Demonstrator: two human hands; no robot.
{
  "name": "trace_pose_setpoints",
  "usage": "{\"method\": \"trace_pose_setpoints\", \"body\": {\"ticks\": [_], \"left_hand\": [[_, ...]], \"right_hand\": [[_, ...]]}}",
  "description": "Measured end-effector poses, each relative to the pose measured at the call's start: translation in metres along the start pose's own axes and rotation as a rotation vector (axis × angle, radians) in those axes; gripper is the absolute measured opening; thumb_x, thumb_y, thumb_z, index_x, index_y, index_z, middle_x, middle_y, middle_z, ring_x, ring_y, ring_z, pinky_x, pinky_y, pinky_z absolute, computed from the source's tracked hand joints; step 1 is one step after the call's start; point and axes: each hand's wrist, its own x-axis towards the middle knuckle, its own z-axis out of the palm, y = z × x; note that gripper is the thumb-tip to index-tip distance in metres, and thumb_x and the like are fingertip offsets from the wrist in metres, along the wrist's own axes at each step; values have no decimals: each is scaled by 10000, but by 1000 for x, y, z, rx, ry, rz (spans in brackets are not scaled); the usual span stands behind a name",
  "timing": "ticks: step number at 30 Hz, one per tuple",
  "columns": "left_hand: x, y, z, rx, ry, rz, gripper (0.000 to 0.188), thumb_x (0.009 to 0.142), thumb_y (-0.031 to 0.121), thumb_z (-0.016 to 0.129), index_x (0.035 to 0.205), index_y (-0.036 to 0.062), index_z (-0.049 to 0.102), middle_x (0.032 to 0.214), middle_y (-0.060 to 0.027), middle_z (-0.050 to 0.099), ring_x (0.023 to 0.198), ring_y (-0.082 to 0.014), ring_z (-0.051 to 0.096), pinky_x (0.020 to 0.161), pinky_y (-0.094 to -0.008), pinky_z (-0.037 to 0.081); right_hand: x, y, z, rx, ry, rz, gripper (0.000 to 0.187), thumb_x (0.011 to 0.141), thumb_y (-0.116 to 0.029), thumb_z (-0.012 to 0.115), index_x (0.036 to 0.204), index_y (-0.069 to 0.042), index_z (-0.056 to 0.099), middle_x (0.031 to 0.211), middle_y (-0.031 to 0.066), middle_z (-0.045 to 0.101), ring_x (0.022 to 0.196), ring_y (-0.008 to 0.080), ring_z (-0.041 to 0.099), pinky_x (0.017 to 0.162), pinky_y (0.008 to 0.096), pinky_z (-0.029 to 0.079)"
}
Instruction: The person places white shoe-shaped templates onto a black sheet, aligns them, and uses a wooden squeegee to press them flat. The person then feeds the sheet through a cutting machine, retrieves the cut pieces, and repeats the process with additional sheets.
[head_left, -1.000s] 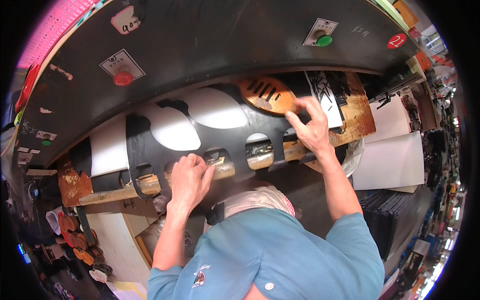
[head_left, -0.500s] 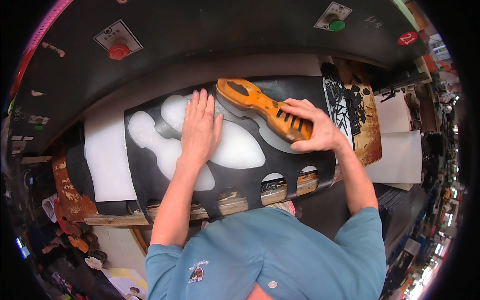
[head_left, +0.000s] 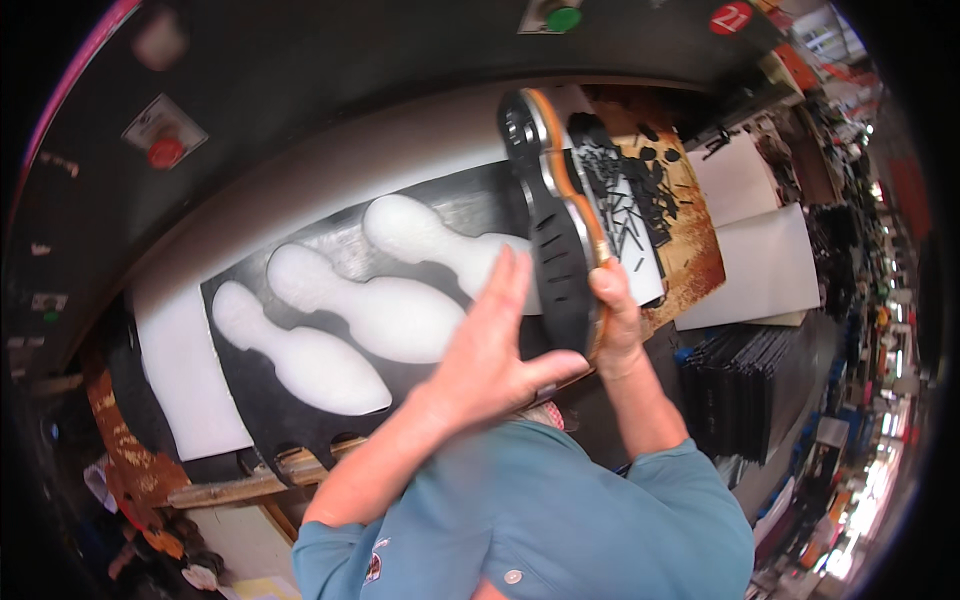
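My right hand [head_left: 620, 318] is clamped on the lower end of the sole-shaped cutting die [head_left: 556, 228], a digit bent over its orange side; the die is up on edge, leaning, over the right part of the black sheet [head_left: 470, 200]; its black slotted face points to my left, likely why I grip the edge, leaving that face free; my left hand [head_left: 485, 350] has fingers and thumb spread, clamped on nothing, right beside that face, presumably ready to steady or work at it; the white board [head_left: 190, 370] lies under the sheet and shows through the sole-shaped openings, probably as backing; loose black scraps [head_left: 612, 205] lie off to the right, likely kept out of the way.

Hard to make out: left hand is blurred, its thumb overlaps the die's lower end, cannot tell if it touches; most right fingers are hidden behind the die; can't tell whether the black face is a piece lodged inside the metal rim or the die's own filling; the third opening is partly covered by my left hand and the die.
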Motion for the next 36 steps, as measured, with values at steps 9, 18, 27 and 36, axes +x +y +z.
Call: {"method": "trace_pose_setpoints", "body": {"ticks": [9, 18, 27, 36], "left_hand": [[-18, -18, -6, -207, 97, -191, 321, 1100, 125, 599, 1387, -2, 668, 1000, -200, 780, 867, -317, 751, 810, -396, 588], [-69, -98, -111, -83, 731, -333, 273, 1175, 192, 554, 1169, -20, 725, 972, 51, 700, 839, -27, 555, 738, -204, 446], [-87, -125, -104, 2, 730, -340, 297, 1174, 201, 546, 1269, -32, 704, 1040, 5, 732, 933, -53, 596, 847, -232, 490], [-81, -121, -101, -18, 748, -240, 254, 1169, 209, 575, 1108, 5, 714, 839, 109, 563, 749, 2, 442, 646, -201, 344]], "right_hand": [[-22, -1, -5, 143, 81, -46, 609, 956, -297, 740, 1444, 25, 573, 1147, 101, 713, 939, 151, 727, 808, 273, 625], [-8, -112, -45, 387, -210, -275, 1089, 931, -597, 758, 1666, 53, 286, 1591, 395, 347, 1372, 475, 503, 1157, 551, 502], [27, -36, -83, 932, 77, 19, 675, 1002, -461, 691, 1513, -38, 566, 1470, 283, 528, 1317, 414, 522, 1052, 512, 505], [8, -82, -91, -24, 298, -444, 676, 1037, -437, 667, 1535, -10, 503, 1349, 207, 672, 1152, 369, 723, 964, 549, 654]]}}
